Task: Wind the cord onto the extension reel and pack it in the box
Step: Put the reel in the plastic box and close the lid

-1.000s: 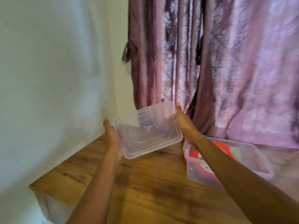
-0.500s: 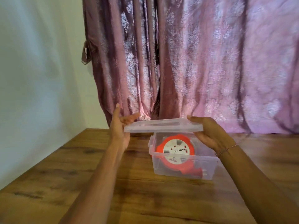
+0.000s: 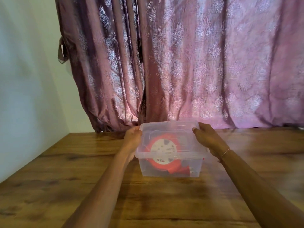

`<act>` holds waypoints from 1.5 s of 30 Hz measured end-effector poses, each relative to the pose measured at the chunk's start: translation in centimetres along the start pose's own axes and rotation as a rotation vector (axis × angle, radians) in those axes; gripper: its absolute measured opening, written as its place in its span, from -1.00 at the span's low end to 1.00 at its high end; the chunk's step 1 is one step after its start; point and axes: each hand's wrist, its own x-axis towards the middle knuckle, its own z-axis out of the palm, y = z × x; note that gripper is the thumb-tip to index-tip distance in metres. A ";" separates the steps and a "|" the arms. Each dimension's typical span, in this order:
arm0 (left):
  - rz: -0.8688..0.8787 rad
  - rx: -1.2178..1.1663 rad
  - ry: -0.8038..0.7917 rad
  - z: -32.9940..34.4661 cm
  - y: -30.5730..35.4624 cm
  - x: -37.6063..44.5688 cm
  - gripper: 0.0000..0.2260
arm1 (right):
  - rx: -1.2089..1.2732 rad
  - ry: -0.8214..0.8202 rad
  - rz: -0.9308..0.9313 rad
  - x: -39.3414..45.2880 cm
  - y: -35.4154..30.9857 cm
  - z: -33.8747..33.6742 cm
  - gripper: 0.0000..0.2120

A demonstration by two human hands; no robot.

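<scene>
A clear plastic box (image 3: 171, 168) stands on the wooden table. Inside it lies the red extension reel (image 3: 162, 149) with its white round face up, and a red plug (image 3: 178, 170) rests at the box's front right. The clear lid (image 3: 171, 129) sits on top of the box. My left hand (image 3: 132, 139) grips the lid's left edge. My right hand (image 3: 206, 137) grips its right edge, thumb on top.
The wooden table (image 3: 65, 186) runs to a white wall on the left. A mauve patterned curtain (image 3: 197, 63) hangs right behind the box, brushing the table's far edge.
The lid went from being held up at the left, to hovering flat over the open box, to lying on the box. Both hands came down with it.
</scene>
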 end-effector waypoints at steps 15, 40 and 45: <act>-0.035 0.060 -0.011 0.0 -2.2 1.5 -0.75 | -0.337 -0.019 0.022 1.4 2.1 1.1 -0.65; -0.063 -0.256 0.162 -0.6 -3.8 -1.9 -0.66 | 0.556 -0.061 0.194 -2.9 5.0 -0.4 -0.45; -0.081 -0.459 0.105 0.4 -4.9 -3.4 -0.53 | 0.647 0.033 0.223 -3.3 5.3 2.4 -0.40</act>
